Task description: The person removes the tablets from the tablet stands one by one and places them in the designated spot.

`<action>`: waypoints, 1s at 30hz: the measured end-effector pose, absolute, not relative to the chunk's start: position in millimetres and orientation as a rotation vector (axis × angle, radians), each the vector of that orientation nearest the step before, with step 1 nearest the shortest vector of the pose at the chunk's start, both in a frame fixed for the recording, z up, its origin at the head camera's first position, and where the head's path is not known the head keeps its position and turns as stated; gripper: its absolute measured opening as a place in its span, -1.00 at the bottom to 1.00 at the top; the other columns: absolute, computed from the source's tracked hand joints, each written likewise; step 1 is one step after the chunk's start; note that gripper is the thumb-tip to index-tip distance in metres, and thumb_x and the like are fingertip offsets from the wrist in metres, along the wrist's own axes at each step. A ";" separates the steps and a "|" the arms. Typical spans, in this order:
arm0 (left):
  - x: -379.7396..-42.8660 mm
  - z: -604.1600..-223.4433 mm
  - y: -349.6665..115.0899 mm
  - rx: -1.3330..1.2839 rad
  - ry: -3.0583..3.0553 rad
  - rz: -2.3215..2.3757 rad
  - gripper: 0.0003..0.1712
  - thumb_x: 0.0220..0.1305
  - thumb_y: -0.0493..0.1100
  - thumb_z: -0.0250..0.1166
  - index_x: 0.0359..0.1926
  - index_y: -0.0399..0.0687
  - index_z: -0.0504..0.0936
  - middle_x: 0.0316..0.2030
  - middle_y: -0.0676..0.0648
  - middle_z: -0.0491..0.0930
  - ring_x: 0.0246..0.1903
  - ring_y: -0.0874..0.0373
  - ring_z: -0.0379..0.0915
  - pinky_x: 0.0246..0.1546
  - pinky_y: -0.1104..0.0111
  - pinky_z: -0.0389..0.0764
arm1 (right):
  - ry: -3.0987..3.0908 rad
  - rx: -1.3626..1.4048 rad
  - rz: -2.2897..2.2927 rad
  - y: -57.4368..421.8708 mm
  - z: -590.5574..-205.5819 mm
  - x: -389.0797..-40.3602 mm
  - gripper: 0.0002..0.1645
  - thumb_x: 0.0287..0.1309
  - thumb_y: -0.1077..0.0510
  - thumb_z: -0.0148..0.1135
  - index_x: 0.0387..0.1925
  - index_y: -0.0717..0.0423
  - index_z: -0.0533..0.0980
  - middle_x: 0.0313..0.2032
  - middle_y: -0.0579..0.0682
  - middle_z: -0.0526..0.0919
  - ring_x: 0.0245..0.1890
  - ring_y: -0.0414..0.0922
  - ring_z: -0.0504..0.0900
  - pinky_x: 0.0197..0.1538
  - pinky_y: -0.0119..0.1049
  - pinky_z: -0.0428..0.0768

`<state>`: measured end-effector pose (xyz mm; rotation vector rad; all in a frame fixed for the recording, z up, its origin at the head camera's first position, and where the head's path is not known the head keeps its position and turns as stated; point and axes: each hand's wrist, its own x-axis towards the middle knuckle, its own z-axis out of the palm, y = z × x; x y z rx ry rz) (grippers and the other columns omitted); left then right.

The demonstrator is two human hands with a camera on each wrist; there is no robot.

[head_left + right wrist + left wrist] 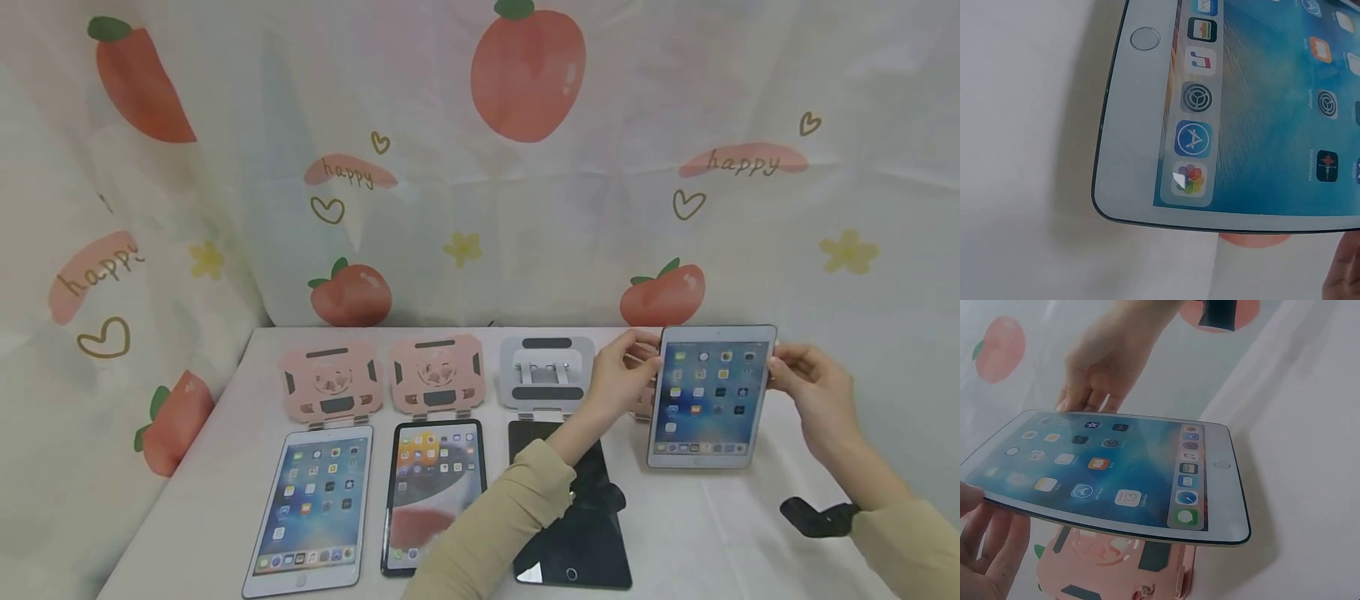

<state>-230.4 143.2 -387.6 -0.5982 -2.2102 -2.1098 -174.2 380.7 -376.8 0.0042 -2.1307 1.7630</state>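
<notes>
A white-framed tablet [708, 400], its screen full of app icons, is raised off the table at the right, tilted up and facing me. My left hand [618, 379] pinches its left edge near the top. On the opposite edge, the fingers and thumb of my right hand [813, 392] grip it at about the same height. Behind and below the tablet is a pink tablet stand [1116, 565], mostly hidden by it in the head view. The right wrist view shows the home-button end of the tablet over the white table, with fingertips at the frame's lower right.
Two more pink stands [330, 379] [437, 373] and a grey-white stand [547, 392] line the table's back. In front lie a white tablet [307, 508], a black-framed tablet [435, 475] and a dark-screened tablet [577, 554], partly under my left arm. A fruit-printed curtain [525, 217] hangs behind.
</notes>
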 end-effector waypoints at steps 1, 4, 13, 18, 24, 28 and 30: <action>-228.7 -388.1 142.8 -0.594 -2.200 -2.132 -0.78 0.21 -0.33 0.28 -0.11 -0.09 0.62 -0.32 -0.12 0.64 -0.50 0.49 0.37 -0.42 0.64 0.53 | -2.149 0.007 1.753 380.9 -377.4 -172.8 -0.86 0.32 0.28 0.07 -0.22 -0.03 0.49 -0.38 -0.38 0.64 -0.44 -0.44 0.59 -0.26 -0.75 0.49; -224.1 -389.8 141.9 -0.581 -2.164 -2.195 -0.77 0.19 -0.37 0.27 -0.11 -0.15 0.63 -0.33 -0.17 0.63 -0.55 0.49 0.37 -0.48 0.62 0.56 | -2.190 0.009 1.744 382.1 -379.5 -168.8 -0.86 0.31 0.28 0.07 -0.23 -0.03 0.49 -0.39 -0.37 0.64 -0.44 -0.42 0.59 -0.27 -0.74 0.49; -211.2 -394.8 139.6 -0.499 -2.180 -2.254 -0.79 0.16 -0.37 0.31 -0.16 -0.13 0.64 -0.39 -0.10 0.60 -0.57 0.48 0.37 -0.53 0.62 0.56 | -2.377 -0.057 1.576 383.4 -384.6 -159.3 -0.84 0.34 0.24 0.05 -0.22 -0.11 0.48 -0.41 -0.44 0.59 -0.44 -0.43 0.57 -0.27 -0.75 0.46; -204.1 -399.4 140.9 -0.394 -2.128 -2.418 -0.80 0.15 -0.39 0.31 -0.18 -0.16 0.63 -0.51 0.10 0.50 -0.62 0.40 0.44 -0.54 0.44 0.66 | -2.459 -0.096 1.493 383.5 -389.4 -155.4 -0.86 0.36 0.20 0.03 -0.22 -0.13 0.46 -0.40 -0.49 0.57 -0.43 -0.44 0.56 -0.27 -0.77 0.45; -197.1 -406.9 141.9 -0.284 -2.063 -2.546 -0.79 0.11 -0.44 0.31 -0.20 -0.19 0.64 -0.55 0.15 0.44 -0.62 0.32 0.49 -0.58 0.45 0.65 | -2.550 -0.182 1.467 383.0 -398.1 -151.7 -0.92 0.38 0.12 0.01 -0.21 -0.11 0.46 -0.40 -0.53 0.54 -0.42 -0.45 0.56 -0.29 -0.77 0.44; -193.7 -411.6 140.9 -0.242 -2.062 -2.578 -0.78 0.10 -0.44 0.31 -0.22 -0.16 0.64 -0.56 0.11 0.47 -0.60 0.25 0.54 -0.57 0.44 0.65 | -2.583 -0.215 1.486 383.2 -403.3 -150.3 -0.93 0.39 0.08 0.01 -0.20 -0.12 0.45 -0.40 -0.55 0.53 -0.40 -0.46 0.55 -0.29 -0.74 0.45; -192.7 -414.0 140.0 -0.222 -2.077 -2.579 -0.79 0.10 -0.43 0.31 -0.23 -0.13 0.64 -0.55 0.10 0.50 -0.57 0.20 0.58 -0.56 0.42 0.66 | -2.584 -0.219 1.497 383.8 -405.6 -149.7 -0.93 0.38 0.09 0.01 -0.20 -0.11 0.44 -0.40 -0.55 0.54 -0.41 -0.45 0.56 -0.29 -0.72 0.48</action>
